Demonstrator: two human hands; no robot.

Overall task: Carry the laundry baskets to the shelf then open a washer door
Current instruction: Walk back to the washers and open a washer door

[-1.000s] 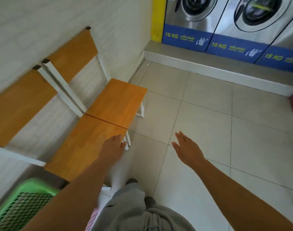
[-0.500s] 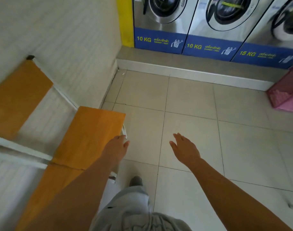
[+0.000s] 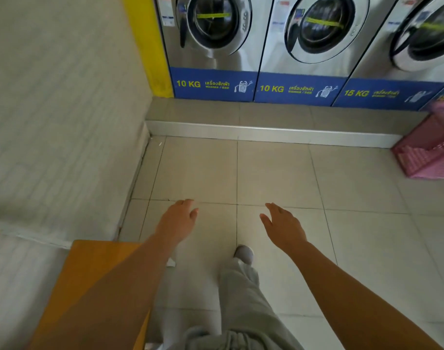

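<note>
Both my hands hang empty over the tiled floor. My left hand (image 3: 179,221) and my right hand (image 3: 282,224) have their fingers loosely apart and point toward the washers. A row of steel front-loading washers stands ahead on a raised step. The leftmost washer door (image 3: 213,24), round and dark, is shut above a blue "10 KG" panel; a second 10 KG washer door (image 3: 322,29) and a 15 KG washer door (image 3: 425,34) are shut too. A pink laundry basket (image 3: 428,150) sits on the floor at the right edge, partly out of frame.
A wooden bench shelf (image 3: 94,279) lies at lower left beside the pale wall (image 3: 59,109). A yellow strip (image 3: 147,46) borders the washers. A grey step (image 3: 266,117) runs in front of the machines. My grey-trousered leg and shoe (image 3: 243,253) are below.
I have walked toward the washers: they loom larger and the bench has slid back to lower left. The green basket has left the view and the pink basket has come in at right.
</note>
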